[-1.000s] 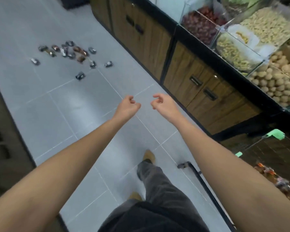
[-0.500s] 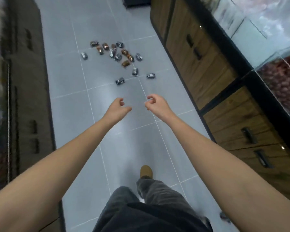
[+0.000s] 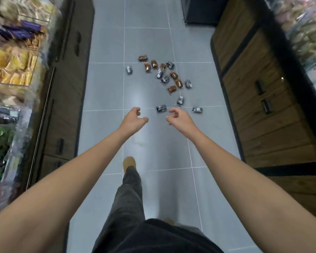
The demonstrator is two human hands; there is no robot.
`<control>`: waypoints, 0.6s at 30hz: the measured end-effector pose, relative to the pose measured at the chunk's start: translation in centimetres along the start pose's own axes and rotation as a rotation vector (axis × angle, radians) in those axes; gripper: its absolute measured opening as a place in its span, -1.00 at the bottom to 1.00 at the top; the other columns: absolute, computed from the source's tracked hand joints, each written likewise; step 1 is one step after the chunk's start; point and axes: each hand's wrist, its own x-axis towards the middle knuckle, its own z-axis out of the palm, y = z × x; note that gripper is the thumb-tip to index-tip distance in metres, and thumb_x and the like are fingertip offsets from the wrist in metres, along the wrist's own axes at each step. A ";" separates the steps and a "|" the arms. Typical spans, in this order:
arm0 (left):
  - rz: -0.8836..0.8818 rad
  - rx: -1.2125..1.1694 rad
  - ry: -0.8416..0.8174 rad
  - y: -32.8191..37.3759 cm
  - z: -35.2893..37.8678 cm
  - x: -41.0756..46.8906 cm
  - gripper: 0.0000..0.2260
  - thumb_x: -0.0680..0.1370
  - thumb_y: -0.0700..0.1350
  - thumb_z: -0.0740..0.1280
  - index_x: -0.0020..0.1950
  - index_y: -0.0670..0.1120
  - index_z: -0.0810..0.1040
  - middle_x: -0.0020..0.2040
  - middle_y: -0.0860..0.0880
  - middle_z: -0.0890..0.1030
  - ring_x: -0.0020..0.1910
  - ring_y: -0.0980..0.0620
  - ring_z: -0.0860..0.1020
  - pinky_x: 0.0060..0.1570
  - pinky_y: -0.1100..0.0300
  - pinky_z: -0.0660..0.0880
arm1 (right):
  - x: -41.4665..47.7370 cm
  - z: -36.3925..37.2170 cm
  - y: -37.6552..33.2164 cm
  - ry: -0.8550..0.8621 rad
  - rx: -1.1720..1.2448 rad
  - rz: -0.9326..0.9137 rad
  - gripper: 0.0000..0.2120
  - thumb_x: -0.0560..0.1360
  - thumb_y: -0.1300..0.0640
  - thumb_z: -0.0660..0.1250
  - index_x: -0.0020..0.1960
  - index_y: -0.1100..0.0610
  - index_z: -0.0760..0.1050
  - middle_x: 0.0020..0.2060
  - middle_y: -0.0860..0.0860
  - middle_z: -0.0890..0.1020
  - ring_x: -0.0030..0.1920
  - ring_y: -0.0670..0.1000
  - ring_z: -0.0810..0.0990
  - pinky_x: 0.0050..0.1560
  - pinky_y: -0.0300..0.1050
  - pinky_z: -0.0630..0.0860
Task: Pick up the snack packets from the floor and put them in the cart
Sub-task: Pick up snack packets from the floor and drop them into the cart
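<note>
The person stood in a narrow shop aisle with both bare arms stretched forward. The left hand (image 3: 133, 119) and the right hand (image 3: 180, 118) were side by side above the grey tiled floor (image 3: 106, 84). On both hands the fingers (image 3: 172, 111) were loosely curled and half open, and they held nothing.

The small shiny snack packets (image 3: 162, 77) lay scattered on the floor ahead, well apart from the hands in depth. Some were orange-brown, some dark with silver. The nearest was a dark silver-edged packet (image 3: 161, 108), seen between the two hands. Another dark packet (image 3: 197, 110) lay to the right, near the wooden cabinet with dark handles (image 3: 259, 99). The cart was not in view.

In my judgement the step in hand was the approach, and no packet was picked up yet. To do it well, the person should walk closer, bend down and take the nearest packets first. The wrappers looked thin, smooth and glossy, like small pillows with crimped ends, so they may slip on the smooth tiles. A pinch at the crimped end, or a scoop with several fingers, would probably hold better. The dense group at the far side could be gathered with both hands.
</note>
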 end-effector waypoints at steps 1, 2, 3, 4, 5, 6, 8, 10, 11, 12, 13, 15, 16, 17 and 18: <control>0.006 0.010 -0.016 0.5 -1.1 1.9 -0.48 0.55 -0.11 0.29 0.48 -0.13 0.21 0.41 -0.06 0.36 0.31 -0.03 0.41 0.14 0.23 0.29 | 1.9 0.4 -1.1 0.012 0.000 0.006 -0.70 0.49 0.19 0.31 0.22 0.18 0.47 -0.18 0.00 0.53 -0.02 0.07 0.59 -0.05 -0.19 0.41; 0.012 0.024 -0.034 1.1 -2.1 3.8 -0.47 0.55 -0.12 0.30 0.48 -0.13 0.21 0.41 -0.07 0.36 0.31 -0.04 0.42 0.13 0.23 0.31 | 3.6 0.8 -2.2 0.023 -0.001 0.015 -0.71 0.49 0.20 0.32 0.21 0.19 0.48 -0.22 -0.03 0.52 0.00 0.09 0.60 -0.02 -0.17 0.41; 0.017 0.044 -0.049 1.7 -3.1 5.7 -0.47 0.55 -0.12 0.30 0.48 -0.13 0.21 0.41 -0.07 0.36 0.30 -0.05 0.43 0.12 0.23 0.31 | 5.3 1.1 -3.1 0.029 0.000 0.027 -0.72 0.49 0.20 0.32 0.20 0.19 0.48 -0.24 -0.06 0.51 0.01 0.10 0.60 0.00 -0.16 0.41; 0.020 0.066 -0.062 2.4 -3.9 7.4 -0.46 0.54 -0.13 0.31 0.48 -0.14 0.21 0.41 -0.08 0.37 0.29 -0.05 0.43 0.11 0.24 0.31 | 6.8 1.3 -4.1 0.033 0.002 0.041 -0.71 0.49 0.20 0.32 0.20 0.20 0.48 -0.26 -0.08 0.49 0.01 0.10 0.59 0.03 -0.16 0.43; 0.025 0.089 -0.078 3.0 -4.7 9.1 -0.46 0.54 -0.13 0.32 0.48 -0.14 0.22 0.41 -0.09 0.37 0.30 -0.05 0.43 0.11 0.24 0.32 | 8.3 1.4 -4.8 0.042 0.009 0.060 -0.70 0.49 0.19 0.32 0.22 0.20 0.48 -0.26 -0.10 0.49 0.01 0.08 0.59 0.08 -0.12 0.47; 0.039 0.108 -0.099 3.8 -5.3 10.7 -0.46 0.54 -0.13 0.32 0.48 -0.15 0.22 0.41 -0.10 0.37 0.30 -0.06 0.43 0.13 0.22 0.33 | 9.7 1.5 -5.4 0.060 0.024 0.072 -0.68 0.49 0.19 0.33 0.23 0.21 0.47 -0.25 -0.11 0.49 0.01 0.08 0.58 0.16 -0.07 0.50; 0.073 0.144 -0.143 5.5 -6.4 13.9 -0.46 0.54 -0.13 0.32 0.48 -0.15 0.22 0.40 -0.11 0.37 0.29 -0.08 0.44 0.14 0.20 0.35 | 12.4 1.5 -6.5 0.093 0.052 0.098 -0.65 0.48 0.19 0.33 0.25 0.21 0.47 -0.23 -0.09 0.50 0.01 0.09 0.59 0.22 0.01 0.50; 0.094 0.178 -0.175 7.4 -7.1 16.8 -0.46 0.54 -0.13 0.32 0.48 -0.15 0.21 0.41 -0.11 0.37 0.30 -0.08 0.43 0.14 0.20 0.35 | 14.6 1.2 -7.3 0.116 0.072 0.129 -0.64 0.48 0.19 0.34 0.25 0.23 0.46 -0.26 -0.08 0.51 -0.02 0.09 0.59 0.17 -0.01 0.48; 0.104 0.196 -0.189 8.3 -7.2 18.2 -0.46 0.54 -0.13 0.31 0.48 -0.14 0.21 0.40 -0.10 0.37 0.31 -0.07 0.42 0.13 0.21 0.34 | 15.6 0.9 -7.7 0.131 0.092 0.145 -0.64 0.48 0.20 0.34 0.26 0.24 0.45 -0.28 -0.07 0.51 -0.04 0.08 0.59 0.16 -0.02 0.48; 0.115 0.217 -0.202 9.3 -7.2 19.5 -0.46 0.54 -0.13 0.31 0.48 -0.14 0.22 0.41 -0.10 0.37 0.31 -0.07 0.42 0.12 0.22 0.34 | 16.6 0.6 -7.9 0.146 0.117 0.162 -0.65 0.48 0.21 0.34 0.26 0.25 0.45 -0.29 -0.07 0.51 -0.05 0.07 0.58 0.17 -0.01 0.48; 0.123 0.236 -0.217 10.2 -7.0 20.8 -0.46 0.53 -0.14 0.31 0.48 -0.14 0.22 0.41 -0.10 0.37 0.32 -0.07 0.41 0.10 0.22 0.34 | 17.6 0.2 -8.1 0.160 0.141 0.184 -0.65 0.48 0.23 0.34 0.26 0.25 0.45 -0.29 -0.07 0.51 -0.05 0.06 0.57 0.18 0.01 0.48; 0.133 0.258 -0.254 12.1 -6.3 23.6 -0.45 0.53 -0.15 0.31 0.48 -0.14 0.21 0.43 -0.11 0.35 0.33 -0.07 0.41 0.10 0.22 0.34 | 20.0 -0.9 -8.1 0.195 0.163 0.216 -0.64 0.47 0.24 0.34 0.25 0.25 0.46 -0.26 -0.05 0.51 -0.05 0.05 0.56 0.20 0.03 0.50; 0.136 0.271 -0.273 12.9 -5.8 25.0 -0.44 0.53 -0.15 0.31 0.49 -0.15 0.20 0.43 -0.12 0.34 0.34 -0.08 0.40 0.11 0.23 0.33 | 21.2 -1.6 -7.9 0.211 0.163 0.228 -0.64 0.47 0.24 0.35 0.25 0.24 0.46 -0.25 -0.04 0.51 -0.05 0.05 0.56 0.18 0.02 0.51; 0.137 0.288 -0.289 13.7 -5.3 26.3 -0.44 0.53 -0.15 0.31 0.49 -0.15 0.19 0.44 -0.13 0.33 0.35 -0.08 0.38 0.11 0.24 0.31 | 22.5 -2.3 -7.7 0.223 0.162 0.240 -0.65 0.46 0.23 0.35 0.24 0.23 0.47 -0.25 -0.02 0.52 -0.06 0.05 0.56 0.12 -0.04 0.52; 0.136 0.304 -0.303 14.5 -4.6 27.6 -0.44 0.54 -0.15 0.31 0.50 -0.15 0.19 0.44 -0.13 0.33 0.37 -0.08 0.37 0.11 0.25 0.30 | 23.8 -3.1 -7.5 0.230 0.160 0.256 -0.66 0.46 0.22 0.34 0.23 0.22 0.47 -0.23 0.00 0.52 -0.07 0.05 0.57 0.05 -0.12 0.49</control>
